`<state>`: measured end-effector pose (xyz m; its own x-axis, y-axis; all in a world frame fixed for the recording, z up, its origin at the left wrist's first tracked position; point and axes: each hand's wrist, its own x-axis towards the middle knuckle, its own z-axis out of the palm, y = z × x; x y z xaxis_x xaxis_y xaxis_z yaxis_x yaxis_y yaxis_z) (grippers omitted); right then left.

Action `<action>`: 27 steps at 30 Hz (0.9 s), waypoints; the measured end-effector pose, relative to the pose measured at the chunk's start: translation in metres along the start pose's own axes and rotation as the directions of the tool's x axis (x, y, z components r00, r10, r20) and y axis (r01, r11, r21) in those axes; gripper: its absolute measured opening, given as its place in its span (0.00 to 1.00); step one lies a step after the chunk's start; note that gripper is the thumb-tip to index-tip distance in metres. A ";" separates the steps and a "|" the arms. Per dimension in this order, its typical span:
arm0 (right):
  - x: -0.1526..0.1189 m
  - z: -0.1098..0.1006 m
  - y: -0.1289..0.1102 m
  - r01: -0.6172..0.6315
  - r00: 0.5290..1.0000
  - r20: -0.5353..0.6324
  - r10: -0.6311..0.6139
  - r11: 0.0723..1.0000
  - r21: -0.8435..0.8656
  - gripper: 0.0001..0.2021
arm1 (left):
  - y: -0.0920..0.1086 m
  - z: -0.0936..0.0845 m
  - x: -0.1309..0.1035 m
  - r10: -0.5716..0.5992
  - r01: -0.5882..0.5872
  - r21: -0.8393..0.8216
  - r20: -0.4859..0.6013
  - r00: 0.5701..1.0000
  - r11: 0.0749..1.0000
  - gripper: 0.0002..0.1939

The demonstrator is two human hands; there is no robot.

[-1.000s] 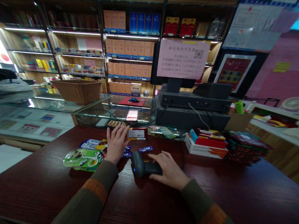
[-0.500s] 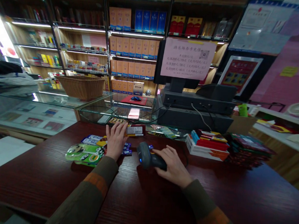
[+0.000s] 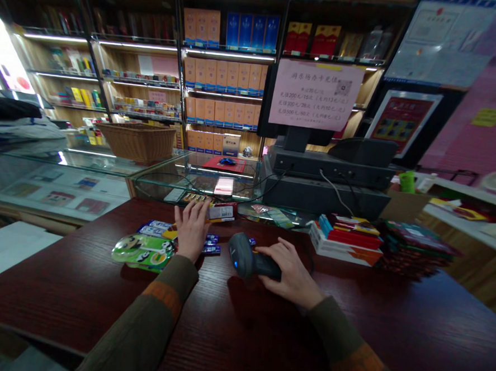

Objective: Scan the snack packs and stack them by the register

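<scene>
My right hand (image 3: pixel 290 275) is wrapped around the handle of a dark barcode scanner (image 3: pixel 243 258), whose head points left and shows a small blue light. My left hand (image 3: pixel 192 229) reaches over the counter, its fingers bent at the left end of a red-brown packet (image 3: pixel 222 212). The packet's white barcode label faces me; its left end is hidden behind the fingers. Beside and under this hand lie blue-and-white packets (image 3: pixel 153 228) and small purple bars (image 3: pixel 211 250). A green panda-print package (image 3: pixel 147 252) lies just left of my left wrist.
To the right stand a pile of boxes (image 3: pixel 345 242) and a stack of dark packets (image 3: pixel 414 249). Behind the wooden counter (image 3: pixel 222 329) are a glass case (image 3: pixel 181 173), a wicker basket (image 3: pixel 137 140) and a cash register (image 3: pixel 324 176) with a pink notice (image 3: pixel 314 97).
The red-brown packet has shifted slightly left along with my left hand. The scanner in my right hand has barely moved. The whole view has shifted a little.
</scene>
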<state>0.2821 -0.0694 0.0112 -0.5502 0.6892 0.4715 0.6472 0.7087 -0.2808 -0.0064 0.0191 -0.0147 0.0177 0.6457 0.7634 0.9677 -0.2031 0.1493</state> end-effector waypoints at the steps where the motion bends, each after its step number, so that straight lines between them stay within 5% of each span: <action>1: 0.000 0.000 0.000 0.001 1.000 0.001 -0.001 1.000 0.002 0.24 | 0.000 0.000 0.000 0.001 -0.001 0.002 0.001 1.000 1.000 0.35; 16: 0.000 0.001 -0.001 0.007 1.000 0.009 -0.007 1.000 -0.001 0.23 | 0.001 -0.001 0.000 0.000 0.000 0.006 -0.001 1.000 1.000 0.34; 27: -0.004 0.025 0.003 0.005 0.990 0.140 -0.009 1.000 0.030 0.31 | -0.002 0.003 -0.001 0.028 -0.028 -0.002 -0.025 0.999 1.000 0.35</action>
<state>0.2727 -0.0665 -0.0124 -0.6247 0.6967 0.3525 0.6283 0.7166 -0.3028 -0.0076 0.0216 -0.0178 0.0385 0.6208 0.7830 0.9662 -0.2229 0.1292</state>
